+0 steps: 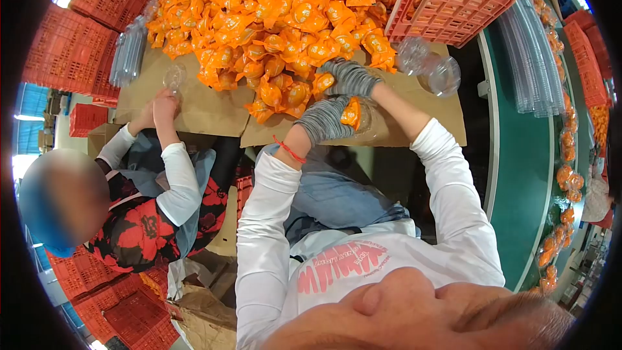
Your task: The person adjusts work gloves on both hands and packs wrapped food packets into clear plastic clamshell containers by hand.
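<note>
My L hand (324, 120), in a grey striped knit glove, is curled beside an orange shiny-wrapped packet (352, 115) at its fingertips, w/ a clear plastic container (370, 123) just past it; can't tell if the fingers grip either. My R hand (353, 78), same type of glove, reaches in from the other side, fingers bent & closed on a 2nd orange packet (324, 82) at the edge of the pile. Hands are v. close together, R one farther fwd. The big heap of orange plastic-wrapped round packets (259, 26) spreads fwd & left of me over a brown cardboard sheet (207, 105). A red slatted plastic crate (453, 0) sits tilted at the heap's R side, w/ clear round plastic tubs (444, 76) lying nr its lower edge. Farther R: nested stack of clear plastic containers (534, 52) by a green conveyor belt (518, 175), & a line of clear-packed orange pcs (570, 181) along its far side. To my L, a co-worker's bare hands (162, 109) are together at a small clear plastic cup (173, 78), also over the cardboard.
</note>
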`<action>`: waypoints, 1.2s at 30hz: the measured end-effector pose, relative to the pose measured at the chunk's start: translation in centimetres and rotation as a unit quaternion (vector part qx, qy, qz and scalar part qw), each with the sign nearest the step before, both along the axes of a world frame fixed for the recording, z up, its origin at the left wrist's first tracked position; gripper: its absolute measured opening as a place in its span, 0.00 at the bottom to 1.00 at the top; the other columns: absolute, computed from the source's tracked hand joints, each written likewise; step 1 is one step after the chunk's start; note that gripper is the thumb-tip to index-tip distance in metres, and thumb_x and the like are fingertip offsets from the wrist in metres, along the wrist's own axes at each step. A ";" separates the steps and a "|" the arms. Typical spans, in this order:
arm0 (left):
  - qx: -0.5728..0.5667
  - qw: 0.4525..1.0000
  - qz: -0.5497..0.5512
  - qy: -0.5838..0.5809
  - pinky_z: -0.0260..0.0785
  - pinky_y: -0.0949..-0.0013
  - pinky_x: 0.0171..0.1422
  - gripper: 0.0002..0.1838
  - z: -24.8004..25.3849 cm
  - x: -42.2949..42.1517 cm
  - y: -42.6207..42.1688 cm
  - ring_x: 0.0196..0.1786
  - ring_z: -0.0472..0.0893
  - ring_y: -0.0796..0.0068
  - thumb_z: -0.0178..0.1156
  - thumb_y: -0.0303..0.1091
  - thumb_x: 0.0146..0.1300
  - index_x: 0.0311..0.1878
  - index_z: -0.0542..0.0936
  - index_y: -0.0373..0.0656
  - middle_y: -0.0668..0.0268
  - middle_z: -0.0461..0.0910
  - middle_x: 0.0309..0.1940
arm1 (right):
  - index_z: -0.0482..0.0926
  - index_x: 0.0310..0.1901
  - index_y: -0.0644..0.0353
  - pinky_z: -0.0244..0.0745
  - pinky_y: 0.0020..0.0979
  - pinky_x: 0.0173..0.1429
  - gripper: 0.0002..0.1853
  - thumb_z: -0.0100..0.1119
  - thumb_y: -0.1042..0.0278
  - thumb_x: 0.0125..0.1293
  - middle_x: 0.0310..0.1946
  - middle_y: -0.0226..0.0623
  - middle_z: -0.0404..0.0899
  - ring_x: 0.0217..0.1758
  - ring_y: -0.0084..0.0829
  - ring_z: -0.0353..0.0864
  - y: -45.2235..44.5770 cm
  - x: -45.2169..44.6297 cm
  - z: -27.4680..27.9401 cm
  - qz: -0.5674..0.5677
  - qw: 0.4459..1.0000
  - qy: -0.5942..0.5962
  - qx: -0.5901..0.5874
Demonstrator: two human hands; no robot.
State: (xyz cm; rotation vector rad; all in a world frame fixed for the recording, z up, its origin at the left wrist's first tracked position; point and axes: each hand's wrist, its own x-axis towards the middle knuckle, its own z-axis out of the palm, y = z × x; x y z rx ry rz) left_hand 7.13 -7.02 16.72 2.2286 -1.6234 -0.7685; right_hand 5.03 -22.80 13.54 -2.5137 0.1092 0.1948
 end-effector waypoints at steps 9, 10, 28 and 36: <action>0.015 0.997 0.072 0.005 0.69 0.58 0.53 0.37 -1.4 0.4 -0.6 0.47 0.77 0.48 0.64 0.49 0.46 0.56 0.68 0.33 0.44 0.77 0.44 | 0.75 0.44 0.60 0.71 0.29 0.50 0.13 0.61 0.71 0.56 0.39 0.37 0.76 0.44 0.31 0.76 -6.9 -4.5 1.6 -0.192 0.919 -0.229 0.259; 0.022 0.996 0.081 0.005 0.69 0.57 0.53 0.37 -1.4 0.5 -0.7 0.47 0.77 0.48 0.63 0.49 0.47 0.56 0.68 0.33 0.44 0.77 0.43 | 0.76 0.43 0.60 0.72 0.30 0.48 0.13 0.61 0.70 0.55 0.39 0.38 0.76 0.42 0.33 0.76 -6.9 -4.5 1.5 -0.172 0.933 -0.228 0.219; -0.001 0.994 0.112 -0.005 0.70 0.55 0.49 0.35 -0.5 0.4 -0.9 0.43 0.78 0.47 0.61 0.50 0.49 0.54 0.68 0.33 0.43 0.78 0.38 | 0.72 0.55 0.49 0.58 0.50 0.57 0.25 0.50 0.47 0.58 0.46 0.40 0.75 0.51 0.41 0.72 -1.3 -0.6 -1.3 -0.132 0.958 -0.154 -0.201; 0.009 0.987 0.157 -0.033 0.69 0.55 0.51 0.34 -1.2 0.5 -1.0 0.46 0.77 0.49 0.62 0.51 0.47 0.52 0.70 0.35 0.46 0.78 0.42 | 0.71 0.52 0.55 0.77 0.38 0.41 0.17 0.54 0.59 0.63 0.34 0.41 0.77 0.42 0.39 0.78 -3.2 -3.6 4.4 -0.340 0.606 -0.314 0.647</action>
